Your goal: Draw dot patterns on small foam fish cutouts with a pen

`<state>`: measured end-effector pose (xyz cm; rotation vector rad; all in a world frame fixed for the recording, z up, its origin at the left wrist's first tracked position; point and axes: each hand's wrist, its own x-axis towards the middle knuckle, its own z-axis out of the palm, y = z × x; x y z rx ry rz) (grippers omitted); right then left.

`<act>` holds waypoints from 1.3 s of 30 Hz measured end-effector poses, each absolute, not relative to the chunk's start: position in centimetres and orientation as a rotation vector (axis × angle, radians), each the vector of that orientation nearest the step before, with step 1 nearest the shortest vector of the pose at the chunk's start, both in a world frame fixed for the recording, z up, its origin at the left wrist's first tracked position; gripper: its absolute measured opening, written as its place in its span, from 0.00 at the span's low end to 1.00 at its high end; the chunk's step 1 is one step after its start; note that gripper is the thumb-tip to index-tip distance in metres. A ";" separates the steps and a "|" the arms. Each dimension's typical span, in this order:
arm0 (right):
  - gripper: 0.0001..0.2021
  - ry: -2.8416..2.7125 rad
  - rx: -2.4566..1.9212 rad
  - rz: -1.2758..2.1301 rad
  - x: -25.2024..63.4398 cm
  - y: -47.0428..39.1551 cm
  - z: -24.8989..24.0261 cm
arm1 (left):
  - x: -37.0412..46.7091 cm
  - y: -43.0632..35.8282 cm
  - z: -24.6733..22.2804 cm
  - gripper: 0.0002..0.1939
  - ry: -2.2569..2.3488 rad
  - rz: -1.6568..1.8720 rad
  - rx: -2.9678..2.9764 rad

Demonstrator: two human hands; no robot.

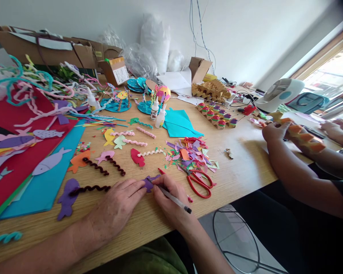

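Observation:
My right hand [170, 196] is closed around a pen [174, 199] with a clear barrel and a black end cap; its tip points at a small purple paper fish [148, 183]. From the other side, the fingers of my left hand [117, 205] press that fish against the table, and its thumb is hidden. A red pen [190, 198] lies partly beneath my right hand. Close by are red-handled scissors [200, 183] and a heap of paper scraps [188, 152]. Left of my hands lies a larger purple fish [68, 198] with a dark twisted pipe cleaner [94, 188].
More paper fish with pipe cleaners, such as a red fish [137, 157], lie ahead. Glue bottles [160, 117], blue paper [180, 123] and painted egg cartons [216, 114] stand behind. At right, another person's hand [276, 131] holds an orange-painted carton strip [303, 135].

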<state>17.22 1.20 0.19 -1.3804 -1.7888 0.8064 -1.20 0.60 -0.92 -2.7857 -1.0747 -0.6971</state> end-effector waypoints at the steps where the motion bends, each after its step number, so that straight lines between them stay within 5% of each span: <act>1: 0.05 -1.793 -1.373 0.807 17.2 1.2 0.2 | -1.2 0.6 -1.0 0.18 -1.078 -0.698 -2.788; 39: 0.05 -1.766 -1.397 0.784 17.1 1.2 0.0 | -1.1 0.5 -0.7 0.19 -1.086 -0.674 -2.813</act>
